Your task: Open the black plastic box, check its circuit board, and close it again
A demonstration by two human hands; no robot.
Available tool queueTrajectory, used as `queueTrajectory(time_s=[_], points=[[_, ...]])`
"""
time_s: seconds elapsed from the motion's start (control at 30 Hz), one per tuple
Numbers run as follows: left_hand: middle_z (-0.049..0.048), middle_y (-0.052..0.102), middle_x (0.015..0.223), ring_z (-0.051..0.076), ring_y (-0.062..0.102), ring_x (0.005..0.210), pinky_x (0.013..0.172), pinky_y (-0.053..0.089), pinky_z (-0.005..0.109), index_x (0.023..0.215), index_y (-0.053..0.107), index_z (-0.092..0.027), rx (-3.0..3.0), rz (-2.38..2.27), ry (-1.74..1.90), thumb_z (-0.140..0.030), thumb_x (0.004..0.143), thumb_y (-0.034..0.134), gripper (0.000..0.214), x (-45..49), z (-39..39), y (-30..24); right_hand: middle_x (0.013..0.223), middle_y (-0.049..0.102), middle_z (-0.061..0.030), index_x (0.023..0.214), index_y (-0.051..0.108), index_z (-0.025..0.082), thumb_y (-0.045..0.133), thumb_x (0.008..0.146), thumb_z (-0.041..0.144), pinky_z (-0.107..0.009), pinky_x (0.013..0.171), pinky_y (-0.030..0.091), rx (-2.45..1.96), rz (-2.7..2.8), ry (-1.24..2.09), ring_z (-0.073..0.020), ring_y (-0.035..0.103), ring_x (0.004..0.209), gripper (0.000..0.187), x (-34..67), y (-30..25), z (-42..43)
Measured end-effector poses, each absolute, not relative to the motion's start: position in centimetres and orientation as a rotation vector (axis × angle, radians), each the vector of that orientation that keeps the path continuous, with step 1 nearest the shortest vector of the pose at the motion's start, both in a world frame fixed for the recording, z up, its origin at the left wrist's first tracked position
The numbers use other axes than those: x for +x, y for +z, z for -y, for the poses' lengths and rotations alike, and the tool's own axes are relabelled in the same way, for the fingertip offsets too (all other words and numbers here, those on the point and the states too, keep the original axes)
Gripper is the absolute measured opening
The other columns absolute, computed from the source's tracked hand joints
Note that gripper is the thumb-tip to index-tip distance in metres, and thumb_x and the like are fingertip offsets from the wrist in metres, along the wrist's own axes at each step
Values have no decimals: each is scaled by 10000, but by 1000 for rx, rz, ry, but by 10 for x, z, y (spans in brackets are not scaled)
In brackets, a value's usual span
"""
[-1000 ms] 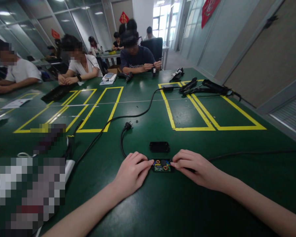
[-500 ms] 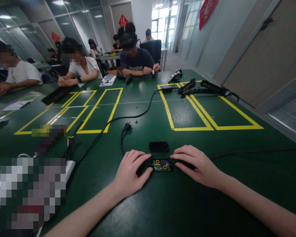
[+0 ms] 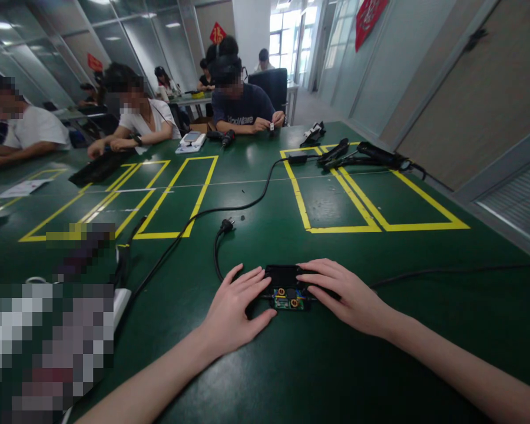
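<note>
An open black adapter base with a green circuit board (image 3: 288,298) lies on the green table (image 3: 291,365) in front of me. Its black cover (image 3: 284,274) sits just behind the board, overlapping its far edge. My left hand (image 3: 236,303) has its fingertips on the cover's left end, thumb spread out below. My right hand (image 3: 342,294) grips the cover's right end from the other side. A black cable (image 3: 424,273) runs from under my right hand to the right.
A black power cord with its plug (image 3: 227,225) loops behind my hands. A white power strip (image 3: 120,299) lies at the left. Yellow tape rectangles (image 3: 307,221) mark the table. Black adapters (image 3: 373,155) are piled far right. Several people sit along the far side.
Both hands went from the board's ends to the black cover behind it. The cover has come toward me and now overlaps the board's far edge.
</note>
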State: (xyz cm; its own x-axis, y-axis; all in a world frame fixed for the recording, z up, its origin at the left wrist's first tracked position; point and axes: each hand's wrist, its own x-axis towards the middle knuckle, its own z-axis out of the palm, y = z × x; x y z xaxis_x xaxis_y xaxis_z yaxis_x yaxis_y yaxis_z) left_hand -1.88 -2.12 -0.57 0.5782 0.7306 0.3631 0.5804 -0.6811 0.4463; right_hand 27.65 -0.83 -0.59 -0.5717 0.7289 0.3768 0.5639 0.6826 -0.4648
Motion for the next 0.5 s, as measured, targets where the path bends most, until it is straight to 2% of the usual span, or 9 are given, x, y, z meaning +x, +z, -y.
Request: queueTrajectory(time_s=[0.17, 0.33, 0.5], points=[[155, 743, 1302, 323, 713, 1233, 1158, 469, 614, 1325, 694, -218, 2526, -1033, 885, -254, 862, 796, 475, -19, 20, -8, 1369, 694, -121, 1206, 756, 239, 537, 1037, 236, -427, 1044, 591, -981, 2198, 624, -255, 691, 1233, 277, 275, -1, 10], [157, 723, 1338, 313, 707, 1246, 1129, 517, 573, 1379, 655, -210, 2511, -1022, 907, -239, 862, 798, 537, -20, 21, -10, 1308, 721, -114, 1164, 772, 234, 527, 1049, 240, -398, 1029, 597, -983, 2087, 739, -240, 702, 1205, 271, 274, 1, 10], [146, 711, 1362, 299, 697, 1265, 1115, 539, 544, 1421, 618, -212, 2498, -1011, 927, -233, 869, 790, 578, -21, 21, -9, 1340, 707, -111, 1206, 759, 246, 556, 1038, 242, -405, 1047, 585, -969, 2064, 762, -245, 689, 1231, 263, 274, 3, 12]])
